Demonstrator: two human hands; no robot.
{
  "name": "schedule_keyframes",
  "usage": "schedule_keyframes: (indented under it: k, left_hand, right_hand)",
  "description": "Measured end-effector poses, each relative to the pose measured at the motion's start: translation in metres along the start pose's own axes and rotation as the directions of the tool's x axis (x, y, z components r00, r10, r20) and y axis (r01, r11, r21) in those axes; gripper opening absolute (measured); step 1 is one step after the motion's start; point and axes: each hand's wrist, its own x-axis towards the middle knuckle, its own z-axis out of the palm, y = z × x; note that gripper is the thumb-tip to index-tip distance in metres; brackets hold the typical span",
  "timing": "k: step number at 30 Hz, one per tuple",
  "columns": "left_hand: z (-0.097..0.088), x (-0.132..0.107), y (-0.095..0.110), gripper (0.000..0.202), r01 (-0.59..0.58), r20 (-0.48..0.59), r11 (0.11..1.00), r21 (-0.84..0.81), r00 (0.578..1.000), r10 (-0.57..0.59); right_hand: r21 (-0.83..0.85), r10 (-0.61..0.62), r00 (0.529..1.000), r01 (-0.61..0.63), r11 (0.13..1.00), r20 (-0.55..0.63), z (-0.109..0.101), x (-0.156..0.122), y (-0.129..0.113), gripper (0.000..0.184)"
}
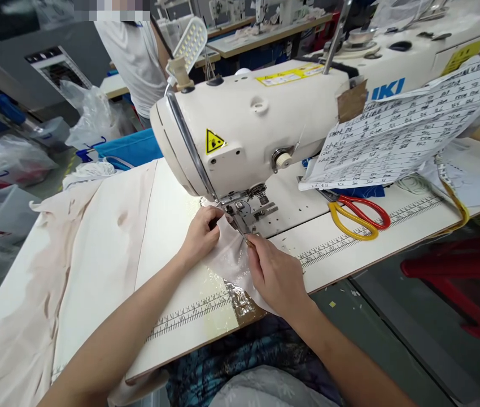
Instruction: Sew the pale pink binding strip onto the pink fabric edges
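Observation:
A cream sewing machine point(265, 113) stands on a white table point(172, 226). A small piece of pale sheer fabric point(231, 257) lies under its presser foot point(242, 220). My left hand point(200, 234) pinches the fabric's left edge beside the needle, fingers closed on it. My right hand point(276, 274) grips the fabric just in front of the foot, thumb and forefinger pressed together.
Pale pink cloth point(66, 271) drapes over the table's left side. Scissors with red and yellow handles point(361, 217) lie to the right, under a taped paper sheet point(409, 130). A yellow measuring tape point(456, 206) hangs off the edge. Another person point(134, 56) stands behind; plastic bags point(11, 161) sit left.

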Motion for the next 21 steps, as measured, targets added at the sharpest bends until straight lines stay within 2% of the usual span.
schedule_keyframes:
  k: [7,21]
  left_hand:
    - [-0.0011,0.0003,0.0012,0.012,0.048,0.007,0.996,-0.073,0.999,-0.047]
    - [-0.0009,0.0003,0.0007,0.012,0.047,0.004,0.994,-0.097,0.999,-0.047]
  right_hand:
    - [-0.023,0.023,1.0,-0.023,0.999,-0.006,0.0013,-0.0003,-0.0008,0.029]
    - [-0.04,0.042,0.999,-0.042,0.998,0.01,0.0009,-0.0001,-0.001,0.028]
